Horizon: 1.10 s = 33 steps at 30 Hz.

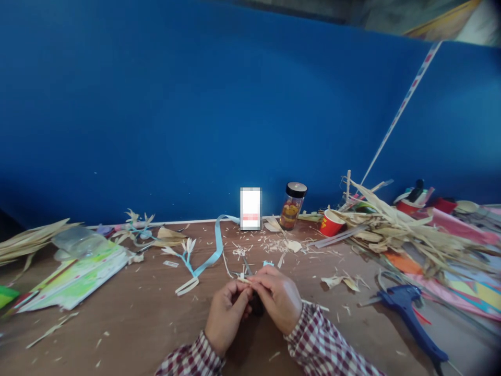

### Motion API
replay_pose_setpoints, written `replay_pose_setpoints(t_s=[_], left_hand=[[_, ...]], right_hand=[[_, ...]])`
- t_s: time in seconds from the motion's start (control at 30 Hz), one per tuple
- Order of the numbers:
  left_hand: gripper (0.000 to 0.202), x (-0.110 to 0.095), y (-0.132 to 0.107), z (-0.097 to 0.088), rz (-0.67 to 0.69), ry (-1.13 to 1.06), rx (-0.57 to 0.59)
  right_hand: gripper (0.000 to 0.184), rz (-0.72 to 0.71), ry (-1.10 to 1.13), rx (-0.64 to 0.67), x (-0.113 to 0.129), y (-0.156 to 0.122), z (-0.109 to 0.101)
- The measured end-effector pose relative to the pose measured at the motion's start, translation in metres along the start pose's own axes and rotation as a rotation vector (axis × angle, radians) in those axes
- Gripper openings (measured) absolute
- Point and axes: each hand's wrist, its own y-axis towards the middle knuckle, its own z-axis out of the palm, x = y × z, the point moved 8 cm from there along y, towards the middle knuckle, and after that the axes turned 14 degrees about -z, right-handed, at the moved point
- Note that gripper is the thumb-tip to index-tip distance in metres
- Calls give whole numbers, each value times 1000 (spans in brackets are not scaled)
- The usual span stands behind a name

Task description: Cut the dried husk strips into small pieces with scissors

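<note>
My left hand and my right hand meet at the near middle of the wooden table. Both pinch a small pale strip of dried husk between their fingertips. Something dark shows under the hands, which I cannot make out. Just beyond the fingers lie scissors among husk shavings. A light blue ribbon curls across the table to the left of the hands.
A pile of dried husk strips covers the right side, with a red paper cup and a black-lidded jar. A blue glue gun lies at the right. Printed paper sheets and a plastic bag sit left. A blue wall stands behind.
</note>
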Motion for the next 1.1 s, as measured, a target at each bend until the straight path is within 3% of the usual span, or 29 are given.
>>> replay_pose_setpoints(t_s=[0.2, 0.33, 0.47, 0.6, 0.8, 1.1], left_hand=[[21, -5, -4, 4, 4, -15, 31], [22, -3, -2, -7, -8, -142, -52], [23, 4, 2, -20, -38, -261, -147], [24, 1, 1, -13, 23, -145, -95], [21, 1, -2, 0, 53, 35, -41], [20, 6, 2, 2, -11, -26, -11]], right_hand=[[22, 41, -175, -66, -26, 3, -20], [21, 72, -156, -257, -38, 0, -42], [33, -34, 41, -154, -15, 2, -22], [33, -75, 109, -39, 5, 2, -3], [19, -83, 131, -1, 3, 0, 2], [21, -47, 55, -26, -5, 0, 1]])
